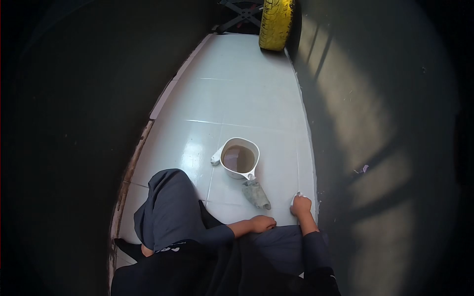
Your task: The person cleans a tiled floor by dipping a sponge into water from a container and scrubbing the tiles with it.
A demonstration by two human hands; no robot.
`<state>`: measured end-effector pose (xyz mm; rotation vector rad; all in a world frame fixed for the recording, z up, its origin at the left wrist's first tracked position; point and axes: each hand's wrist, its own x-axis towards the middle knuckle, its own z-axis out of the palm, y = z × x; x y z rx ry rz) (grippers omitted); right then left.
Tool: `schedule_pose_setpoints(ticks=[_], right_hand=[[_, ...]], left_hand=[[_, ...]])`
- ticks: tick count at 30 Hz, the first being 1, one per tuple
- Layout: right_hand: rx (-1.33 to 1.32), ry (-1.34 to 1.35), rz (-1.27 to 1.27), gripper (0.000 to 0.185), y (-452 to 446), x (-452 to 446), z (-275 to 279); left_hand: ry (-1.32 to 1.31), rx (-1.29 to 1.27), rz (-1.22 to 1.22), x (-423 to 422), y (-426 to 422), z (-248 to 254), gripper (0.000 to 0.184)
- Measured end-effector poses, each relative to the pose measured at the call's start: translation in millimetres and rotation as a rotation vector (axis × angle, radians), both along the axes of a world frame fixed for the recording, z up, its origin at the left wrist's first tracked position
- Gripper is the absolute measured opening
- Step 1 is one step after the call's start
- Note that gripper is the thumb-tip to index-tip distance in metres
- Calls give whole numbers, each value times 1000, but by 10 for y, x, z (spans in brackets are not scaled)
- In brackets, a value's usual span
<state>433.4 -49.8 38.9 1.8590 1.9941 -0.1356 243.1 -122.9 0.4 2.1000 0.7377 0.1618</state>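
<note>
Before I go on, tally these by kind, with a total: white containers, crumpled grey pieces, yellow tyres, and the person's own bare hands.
White container: 1
Crumpled grey piece: 1
Yellow tyre: 1
Bare hands: 2 (left hand, right hand)
Total: 5

Left forearm (241, 228) is angled across the body toward the right; left hand (263, 223) is loosely curled, placed at the right thigh (279, 242). Right forearm (308, 225) is extended forward, wrist nearly straight. Right hand (300, 204) is closed in a fist, positioned farther forward. Hands are set apart. Left knee (169, 190) is bent and raised.
</note>
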Motion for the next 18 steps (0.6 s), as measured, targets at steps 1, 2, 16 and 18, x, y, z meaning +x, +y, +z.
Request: schedule_pose_setpoints(ticks=[1, 2, 16, 18], right_hand=[[24, 50, -16, 38, -36, -33, 135], [46, 99, -36, 32, -66, -41, 232], [80, 1985, -847, 28, 361, 615, -131], [-119, 2080, -912, 48, 352, 551, -35]], left_hand=[[5, 8, 39, -149, -72, 41, 19], [20, 24, 25, -327, -184, 134, 23], [-14, 310, 776, -2162, -1007, 2170, 28], [-41, 458, 1034, -2439, -1173, 2473, 25]])
